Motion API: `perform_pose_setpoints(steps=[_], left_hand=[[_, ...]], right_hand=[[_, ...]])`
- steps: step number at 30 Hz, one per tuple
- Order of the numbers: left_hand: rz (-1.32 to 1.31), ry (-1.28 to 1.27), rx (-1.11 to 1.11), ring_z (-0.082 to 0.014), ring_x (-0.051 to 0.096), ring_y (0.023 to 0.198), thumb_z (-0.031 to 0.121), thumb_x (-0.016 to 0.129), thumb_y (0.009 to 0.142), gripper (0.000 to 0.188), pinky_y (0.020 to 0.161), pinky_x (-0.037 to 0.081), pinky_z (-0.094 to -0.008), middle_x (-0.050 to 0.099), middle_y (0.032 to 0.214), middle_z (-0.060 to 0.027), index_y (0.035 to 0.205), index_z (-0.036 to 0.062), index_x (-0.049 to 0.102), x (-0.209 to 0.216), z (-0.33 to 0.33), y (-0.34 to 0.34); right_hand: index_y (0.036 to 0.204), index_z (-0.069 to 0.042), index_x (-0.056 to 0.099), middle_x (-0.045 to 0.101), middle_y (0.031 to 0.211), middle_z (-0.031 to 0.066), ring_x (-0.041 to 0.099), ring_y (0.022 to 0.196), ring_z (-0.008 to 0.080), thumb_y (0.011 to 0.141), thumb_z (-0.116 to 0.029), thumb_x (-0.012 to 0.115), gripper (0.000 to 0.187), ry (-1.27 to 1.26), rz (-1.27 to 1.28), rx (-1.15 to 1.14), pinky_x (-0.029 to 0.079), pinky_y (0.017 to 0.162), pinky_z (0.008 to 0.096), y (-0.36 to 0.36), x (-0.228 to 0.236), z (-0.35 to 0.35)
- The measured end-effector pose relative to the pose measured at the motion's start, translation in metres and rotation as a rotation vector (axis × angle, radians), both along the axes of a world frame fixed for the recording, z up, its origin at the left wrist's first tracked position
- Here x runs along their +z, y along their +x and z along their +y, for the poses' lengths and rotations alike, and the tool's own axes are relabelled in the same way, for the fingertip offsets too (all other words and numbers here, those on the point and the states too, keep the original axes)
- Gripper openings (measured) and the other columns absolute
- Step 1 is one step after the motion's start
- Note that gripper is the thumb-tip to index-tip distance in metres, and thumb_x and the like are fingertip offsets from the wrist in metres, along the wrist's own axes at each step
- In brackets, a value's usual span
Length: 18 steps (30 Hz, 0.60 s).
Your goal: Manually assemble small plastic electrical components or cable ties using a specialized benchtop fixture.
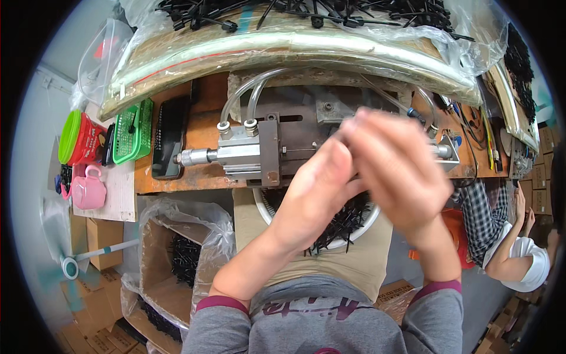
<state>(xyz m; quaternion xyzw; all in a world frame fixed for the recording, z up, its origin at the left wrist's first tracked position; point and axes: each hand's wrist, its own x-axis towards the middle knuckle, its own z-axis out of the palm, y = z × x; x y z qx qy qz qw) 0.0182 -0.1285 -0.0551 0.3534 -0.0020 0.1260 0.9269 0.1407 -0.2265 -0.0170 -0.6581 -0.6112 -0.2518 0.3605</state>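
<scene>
My left hand and my right hand come together above the front of a metal clamping fixture. Their fingers are bent and pressed together, and the right hand is smeared by motion. Whatever lies between the fingertips is hidden. The fixture has a silver pneumatic cylinder on its left, with clear air hoses rising from it; my hands cover much of its right half. Below my hands, a white round tub at my lap holds many thin black plastic parts.
Black stemmed parts lie heaped on a plastic-covered tray behind the fixture. At left are a phone, a green basket and a pink cup. A lined carton stands lower left. Another person sits at right.
</scene>
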Motion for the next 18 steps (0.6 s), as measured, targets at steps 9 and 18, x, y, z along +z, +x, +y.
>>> perform_pose_setpoints(steps=[9,18], left_hand=[[0.302,-0.021,-0.021,-0.0256,0.058,0.120,0.044,0.026,0.111,0.058,0.104,0.046,-0.0396,0.059,0.121,-0.0110,0.152,0.0036,0.033,-0.003,-0.010,-0.011],[0.395,0.040,-0.106,-0.0068,0.049,0.078,0.040,0.035,0.111,0.041,0.059,0.043,-0.0223,0.046,0.092,0.0024,0.129,0.0063,0.051,-0.021,-0.010,-0.030]], right_hand=[[0.118,0.009,0.066,0.066,0.123,0.0207,0.070,0.107,0.0334,0.073,0.003,0.069,0.046,-0.368,0.299,0.156,0.060,0.087,0.0376,-0.038,-0.017,-0.038],[0.098,0.005,0.071,0.068,0.112,0.0197,0.071,0.092,0.0295,0.069,0.002,0.084,0.032,-0.183,0.388,0.102,0.060,0.077,0.0360,-0.034,-0.012,-0.046]])
